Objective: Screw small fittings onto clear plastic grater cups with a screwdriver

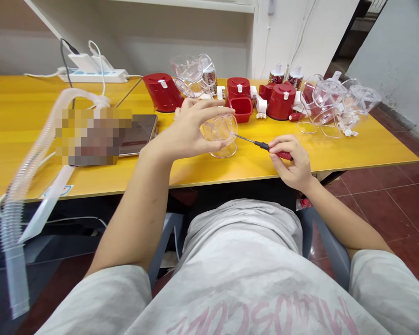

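My left hand (192, 128) is wrapped around a clear plastic cup-shaped part (220, 130), which lies tilted just above or on the yellow table, with a round clear rim at its lower side. In my right hand (291, 160) is a screwdriver (261, 145) with a red and black handle, gripped by thumb and fingers. Its thin metal shaft points left, and the tip meets the right side of the clear part. Whether a screw sits at the tip is too small to tell.
Red plastic housings (281, 100) line the table's back, with metal drums (295, 78) behind. Clear plastic parts (335, 100) pile up at right and another clear cluster (192, 70) stands behind my left hand. A tablet (138, 135), ribbed tube (24, 190) and power strip (94, 75) are left.
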The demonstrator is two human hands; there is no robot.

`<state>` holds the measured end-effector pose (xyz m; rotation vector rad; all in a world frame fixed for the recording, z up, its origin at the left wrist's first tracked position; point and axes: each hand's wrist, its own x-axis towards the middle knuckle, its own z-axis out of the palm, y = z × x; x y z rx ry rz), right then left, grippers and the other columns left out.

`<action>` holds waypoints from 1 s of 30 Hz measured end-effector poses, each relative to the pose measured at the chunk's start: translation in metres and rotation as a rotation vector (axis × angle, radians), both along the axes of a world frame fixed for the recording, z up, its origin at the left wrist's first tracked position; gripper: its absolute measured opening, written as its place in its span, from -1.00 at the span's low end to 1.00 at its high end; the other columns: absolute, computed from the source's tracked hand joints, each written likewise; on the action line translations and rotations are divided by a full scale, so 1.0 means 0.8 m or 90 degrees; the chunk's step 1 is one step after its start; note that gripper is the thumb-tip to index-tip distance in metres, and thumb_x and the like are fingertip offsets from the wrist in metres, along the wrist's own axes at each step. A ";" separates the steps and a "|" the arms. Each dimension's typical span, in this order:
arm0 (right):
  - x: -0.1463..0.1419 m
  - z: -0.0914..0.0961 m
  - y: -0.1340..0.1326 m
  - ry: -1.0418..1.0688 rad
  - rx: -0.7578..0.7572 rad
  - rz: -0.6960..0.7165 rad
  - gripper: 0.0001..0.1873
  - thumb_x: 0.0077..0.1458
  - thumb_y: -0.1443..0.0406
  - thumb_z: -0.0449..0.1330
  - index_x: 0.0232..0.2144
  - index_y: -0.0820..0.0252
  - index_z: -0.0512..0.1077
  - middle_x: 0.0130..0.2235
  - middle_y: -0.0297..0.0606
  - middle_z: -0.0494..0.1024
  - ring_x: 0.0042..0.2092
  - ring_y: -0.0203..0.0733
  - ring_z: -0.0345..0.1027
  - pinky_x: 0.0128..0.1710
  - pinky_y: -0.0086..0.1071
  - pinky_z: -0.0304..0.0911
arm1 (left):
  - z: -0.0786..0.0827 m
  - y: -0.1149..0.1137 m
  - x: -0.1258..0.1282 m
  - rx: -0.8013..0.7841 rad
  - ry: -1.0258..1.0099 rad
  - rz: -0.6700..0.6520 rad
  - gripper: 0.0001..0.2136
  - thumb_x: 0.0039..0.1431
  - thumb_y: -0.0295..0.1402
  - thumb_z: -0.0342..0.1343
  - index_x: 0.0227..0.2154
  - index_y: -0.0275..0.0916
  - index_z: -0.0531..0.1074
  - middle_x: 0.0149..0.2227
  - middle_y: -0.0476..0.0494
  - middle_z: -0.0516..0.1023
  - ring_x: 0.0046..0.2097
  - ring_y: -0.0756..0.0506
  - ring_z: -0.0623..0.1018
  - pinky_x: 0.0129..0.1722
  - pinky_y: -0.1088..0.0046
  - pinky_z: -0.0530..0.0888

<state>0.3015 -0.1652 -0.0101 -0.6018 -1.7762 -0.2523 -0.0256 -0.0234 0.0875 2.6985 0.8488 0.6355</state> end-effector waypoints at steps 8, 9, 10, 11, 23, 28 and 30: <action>-0.002 -0.002 0.000 0.014 -0.015 0.009 -0.78 0.67 0.35 0.41 0.20 -0.08 0.66 0.08 -0.13 0.81 0.09 0.08 0.82 0.09 0.01 0.82 | 0.001 -0.006 0.003 0.003 -0.018 0.013 -0.17 0.31 0.27 0.49 0.61 0.33 0.64 0.76 -0.07 0.50 0.67 -0.76 0.38 0.68 -0.60 0.30; -0.002 -0.002 0.000 0.013 -0.016 0.007 -0.79 0.68 0.35 0.40 0.20 -0.09 0.66 0.08 -0.13 0.81 0.09 0.08 0.82 0.09 0.01 0.82 | 0.001 -0.006 0.003 0.002 -0.017 0.013 -0.17 0.31 0.28 0.49 0.61 0.33 0.64 0.76 -0.06 0.50 0.67 -0.76 0.38 0.68 -0.60 0.29; -0.002 -0.002 0.000 0.012 -0.017 0.005 -0.80 0.69 0.34 0.39 0.20 -0.09 0.66 0.08 -0.12 0.81 0.09 0.08 0.82 0.08 0.01 0.82 | 0.001 -0.007 0.003 0.002 -0.015 0.013 -0.17 0.31 0.29 0.49 0.61 0.33 0.63 0.76 -0.06 0.50 0.67 -0.75 0.38 0.68 -0.60 0.29; -0.001 -0.003 0.000 0.010 -0.017 0.004 -0.81 0.70 0.33 0.39 0.21 -0.09 0.66 0.09 -0.12 0.81 0.09 0.08 0.82 0.08 0.02 0.82 | 0.002 -0.008 0.004 0.001 -0.010 0.014 -0.16 0.32 0.29 0.48 0.63 0.31 0.63 0.77 -0.06 0.49 0.68 -0.74 0.38 0.69 -0.60 0.29; 0.002 -0.004 0.002 -0.002 -0.015 0.019 -0.71 0.67 0.31 0.41 0.30 -0.11 0.66 0.14 -0.11 0.85 0.12 0.15 0.84 0.14 0.10 0.78 | 0.006 -0.009 0.004 -0.014 0.021 0.020 -0.06 0.35 0.35 0.37 0.70 0.12 0.59 0.81 -0.09 0.40 0.76 -0.66 0.31 0.74 -0.64 0.21; 0.003 -0.005 0.001 -0.028 -0.038 0.015 -0.68 0.70 0.26 0.32 0.36 -0.13 0.62 0.21 -0.05 0.83 0.21 0.24 0.82 0.20 0.23 0.77 | 0.007 -0.008 0.003 -0.020 0.021 0.014 -0.09 0.36 0.39 0.39 0.69 0.24 0.56 0.81 -0.05 0.40 0.76 -0.67 0.28 0.69 -0.67 0.25; 0.001 -0.006 0.002 -0.028 -0.033 0.007 -0.68 0.70 0.27 0.31 0.37 -0.10 0.60 0.18 -0.03 0.82 0.21 0.22 0.80 0.21 0.19 0.77 | 0.006 -0.006 0.003 -0.023 0.027 0.020 -0.08 0.33 0.44 0.38 0.69 0.33 0.55 0.81 0.00 0.38 0.76 -0.69 0.28 0.67 -0.66 0.26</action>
